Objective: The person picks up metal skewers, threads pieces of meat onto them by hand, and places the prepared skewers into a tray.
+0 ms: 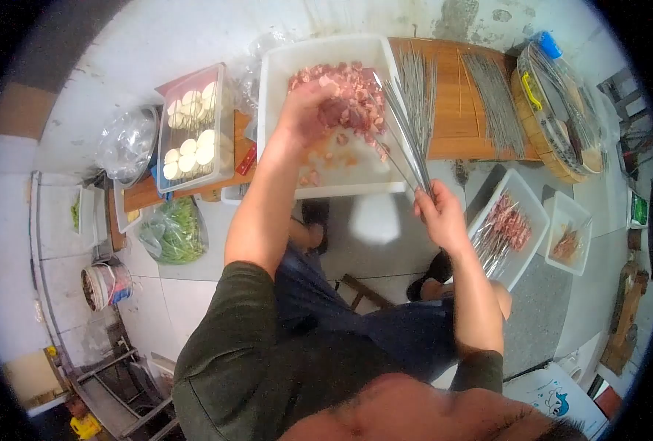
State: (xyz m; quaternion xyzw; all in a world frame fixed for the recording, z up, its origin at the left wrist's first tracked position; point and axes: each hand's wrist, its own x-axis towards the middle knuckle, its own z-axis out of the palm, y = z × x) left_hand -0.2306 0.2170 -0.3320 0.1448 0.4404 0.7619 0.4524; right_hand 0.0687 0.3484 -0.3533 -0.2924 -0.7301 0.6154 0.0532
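Note:
A white plastic tub (334, 180) holds a heap of raw cut meat (356, 92) towards its far side. My left hand (308, 110) is in the heap, its fingers curled around meat and partly hidden by it. My right hand (441, 217), near the tub's right corner, is closed around a bundle of metal skewers (407, 128) that slants up over the tub's edge. One skewer angles away from the bundle, with a bit of meat (382, 152) at its tip.
Bare skewers (495, 103) lie on the wooden table (448, 140), beside a round basket (561, 158). Lower right, a white tray (521, 253) holds loaded meat skewers. On the left stand a box of skewered white slices (190, 151) and a bag of greens (176, 231).

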